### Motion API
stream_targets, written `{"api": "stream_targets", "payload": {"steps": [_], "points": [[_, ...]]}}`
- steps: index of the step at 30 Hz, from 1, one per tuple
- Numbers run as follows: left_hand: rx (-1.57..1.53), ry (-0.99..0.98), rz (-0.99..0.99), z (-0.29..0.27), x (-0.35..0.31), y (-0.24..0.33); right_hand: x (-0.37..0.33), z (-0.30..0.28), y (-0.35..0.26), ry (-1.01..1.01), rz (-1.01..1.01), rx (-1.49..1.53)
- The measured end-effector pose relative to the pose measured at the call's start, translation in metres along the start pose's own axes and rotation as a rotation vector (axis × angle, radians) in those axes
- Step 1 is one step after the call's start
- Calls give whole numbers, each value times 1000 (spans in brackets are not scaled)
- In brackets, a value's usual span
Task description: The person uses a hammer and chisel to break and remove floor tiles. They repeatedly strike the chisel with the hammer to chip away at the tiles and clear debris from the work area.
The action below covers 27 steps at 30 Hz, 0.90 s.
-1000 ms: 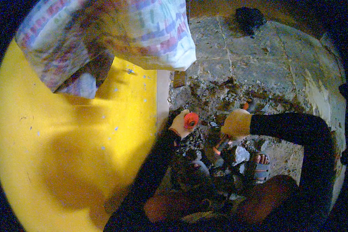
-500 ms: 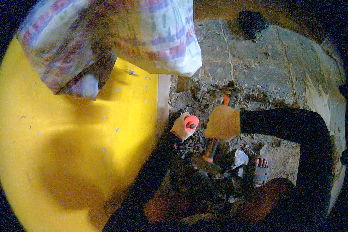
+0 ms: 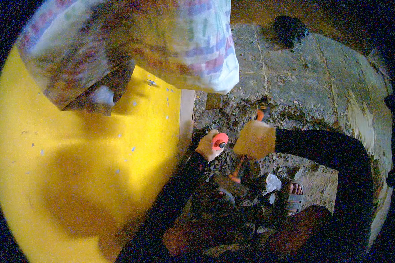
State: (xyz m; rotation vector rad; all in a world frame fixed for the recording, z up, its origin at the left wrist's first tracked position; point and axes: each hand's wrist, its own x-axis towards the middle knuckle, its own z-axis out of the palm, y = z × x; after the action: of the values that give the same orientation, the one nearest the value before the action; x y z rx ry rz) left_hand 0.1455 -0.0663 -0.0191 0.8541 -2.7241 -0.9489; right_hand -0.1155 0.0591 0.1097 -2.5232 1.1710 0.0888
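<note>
My left hand [image 3: 210, 146] is wrapped around a chisel with a round pinkish-red hand guard [image 3: 218, 141]. Its dark struck end [image 3: 222, 145] points up toward me, while its shaft and tip are hidden below the hand. Just to the right, my right hand [image 3: 254, 140] grips the handle of a hammer [image 3: 238, 168]. The orange and black handle end [image 3: 260, 115] sticks out beyond the fist. On my side of the fist, the handle runs to a dim, blurred block that looks like the head. Hammer and chisel are apart. Broken, crumbly rubble [image 3: 232, 116] lies around both hands.
A yellow painted surface [image 3: 87, 136] with chips fills the left side. Patterned cloth or sacking [image 3: 184, 48] hangs over it at the top. Cracked grey concrete [image 3: 294, 74] lies beyond, with a dark lump [image 3: 290, 31]. A whitish chunk [image 3: 273, 183] sits by my sandalled foot [image 3: 295, 197].
The whole view has shifted slightly, so the cloth and concrete sit a little lower and further right. Both hands keep their grips, with hardly any movement relative to each other.
</note>
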Motion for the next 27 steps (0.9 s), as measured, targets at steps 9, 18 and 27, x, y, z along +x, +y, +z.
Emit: {"api": "stream_targets", "payload": {"steps": [9, 18, 27], "points": [[14, -58, 13, -1, 5, -6, 10, -3, 31, -70, 210, -77], [-412, -128, -241, 5, 3, -12, 16, 5, 31, -102, 277, -51], [-410, -35, -87, 14, 3, -29, 8, 5, 10, -100, -24, -11]]}}
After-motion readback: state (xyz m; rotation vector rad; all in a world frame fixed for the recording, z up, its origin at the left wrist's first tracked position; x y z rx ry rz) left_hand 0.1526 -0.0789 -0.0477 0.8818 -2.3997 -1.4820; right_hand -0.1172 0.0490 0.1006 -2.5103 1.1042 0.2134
